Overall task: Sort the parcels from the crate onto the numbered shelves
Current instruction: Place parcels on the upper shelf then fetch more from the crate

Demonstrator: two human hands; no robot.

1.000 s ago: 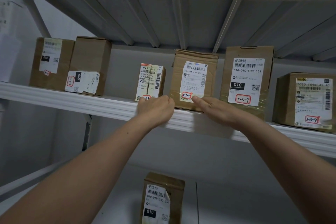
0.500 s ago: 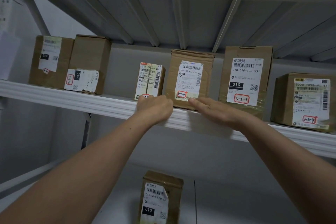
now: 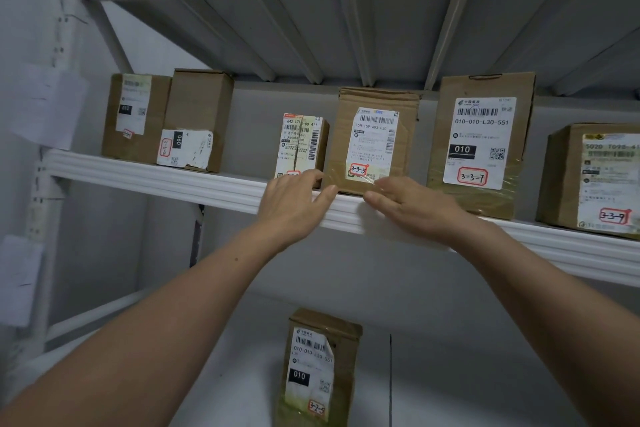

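A brown cardboard parcel marked 3-3-5 (image 3: 375, 139) stands upright on the white metal shelf (image 3: 194, 180), between a small labelled box (image 3: 301, 147) and a taller parcel marked 3-3-7 (image 3: 479, 142). My left hand (image 3: 294, 204) is at the shelf's front edge, with its straight fingers against the parcel's lower left corner. My right hand (image 3: 412, 206) lies flat below the parcel's lower right corner, fingertips at its bottom edge. Neither hand holds anything.
Two more brown boxes (image 3: 166, 121) stand at the shelf's left end and one marked 3-3-9 (image 3: 595, 180) at the right. On the shelf below stands a parcel marked 3-2-5 (image 3: 317, 371). Paper slips hang on the left upright (image 3: 45, 104).
The left hand's fingers have uncurled and now reach to the 3-3-5 parcel's corner. The parcel sits a little further back on the shelf. The right hand stays at its base.
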